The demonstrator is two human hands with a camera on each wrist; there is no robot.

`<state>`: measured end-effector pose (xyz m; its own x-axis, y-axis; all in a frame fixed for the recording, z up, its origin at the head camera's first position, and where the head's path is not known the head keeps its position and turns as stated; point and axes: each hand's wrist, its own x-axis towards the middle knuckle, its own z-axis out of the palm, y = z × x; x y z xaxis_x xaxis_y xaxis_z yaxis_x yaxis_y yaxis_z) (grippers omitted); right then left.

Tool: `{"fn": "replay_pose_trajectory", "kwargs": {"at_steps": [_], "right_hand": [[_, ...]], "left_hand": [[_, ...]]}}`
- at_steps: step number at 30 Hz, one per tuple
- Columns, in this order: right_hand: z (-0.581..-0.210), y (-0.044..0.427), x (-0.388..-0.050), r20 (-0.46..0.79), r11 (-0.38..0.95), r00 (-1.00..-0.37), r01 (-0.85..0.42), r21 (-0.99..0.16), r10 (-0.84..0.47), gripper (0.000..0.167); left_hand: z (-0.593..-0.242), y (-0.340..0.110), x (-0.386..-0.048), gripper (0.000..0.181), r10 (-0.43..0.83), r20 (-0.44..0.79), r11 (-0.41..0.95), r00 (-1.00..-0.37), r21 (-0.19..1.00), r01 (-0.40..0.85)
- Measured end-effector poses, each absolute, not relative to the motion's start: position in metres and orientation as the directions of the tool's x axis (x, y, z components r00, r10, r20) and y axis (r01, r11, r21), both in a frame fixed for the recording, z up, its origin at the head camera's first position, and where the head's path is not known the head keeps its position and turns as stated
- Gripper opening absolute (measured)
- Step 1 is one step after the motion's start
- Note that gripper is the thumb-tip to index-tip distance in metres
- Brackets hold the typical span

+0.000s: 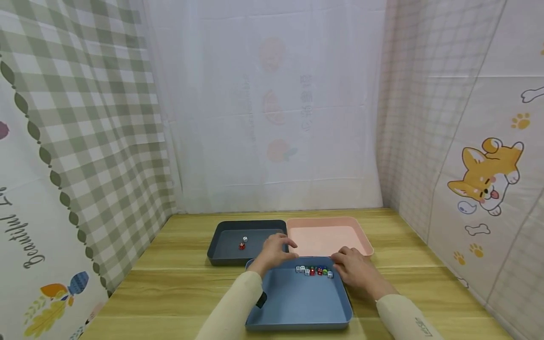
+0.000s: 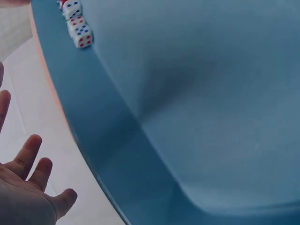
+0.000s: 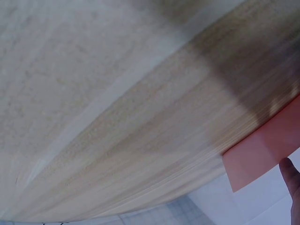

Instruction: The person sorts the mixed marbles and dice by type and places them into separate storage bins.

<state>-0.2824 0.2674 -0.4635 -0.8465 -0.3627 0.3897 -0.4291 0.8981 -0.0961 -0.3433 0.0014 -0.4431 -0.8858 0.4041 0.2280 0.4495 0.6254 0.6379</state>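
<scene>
In the head view a blue tray (image 1: 303, 297) lies nearest the person. Several small dice (image 1: 312, 271), white, red, blue and green, are lined up along its far wall; white dice (image 2: 79, 30) with red and blue pips show in the left wrist view. Over the tray's far left corner, my left hand (image 1: 274, 252) hovers with fingers spread and nothing between them. My right hand (image 1: 357, 269) is at the far right corner, its fingers by the rim near the rightmost die. No held thing shows there; its fingertips are partly hidden.
Behind stand a dark tray (image 1: 263, 231), holding a white die (image 1: 245, 239) and a red die (image 1: 242, 246), and a pink tray (image 1: 323, 233) touching it. All sit on a wood-grain table (image 1: 170, 283). Cloth curtains (image 1: 272, 108) enclose the back and both sides.
</scene>
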Motion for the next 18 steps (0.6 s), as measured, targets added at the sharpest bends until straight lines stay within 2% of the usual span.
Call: {"fn": "replay_pose_trajectory", "kwargs": {"at_steps": [4,9,18], "right_hand": [[-0.463,0.268,-0.282,0.382,0.9,-0.851,-0.425,-0.095,-0.361,0.021],[-0.462,0.268,-0.282,0.381,0.901,-0.853,-0.422,-0.1,-0.357,0.02],[-0.461,0.267,-0.281,0.37,0.902,-0.862,-0.415,-0.119,-0.348,0.021]], "left_hand": [[-0.446,0.003,-0.339,0.021,0.42,0.242,0.655,-0.875,0.587,0.476],[-0.452,0.003,-0.337,0.009,0.413,0.187,0.691,-0.891,0.574,0.441],[-0.466,0.004,-0.338,0.009,0.393,0.18,0.74,-0.902,0.52,0.426]]}}
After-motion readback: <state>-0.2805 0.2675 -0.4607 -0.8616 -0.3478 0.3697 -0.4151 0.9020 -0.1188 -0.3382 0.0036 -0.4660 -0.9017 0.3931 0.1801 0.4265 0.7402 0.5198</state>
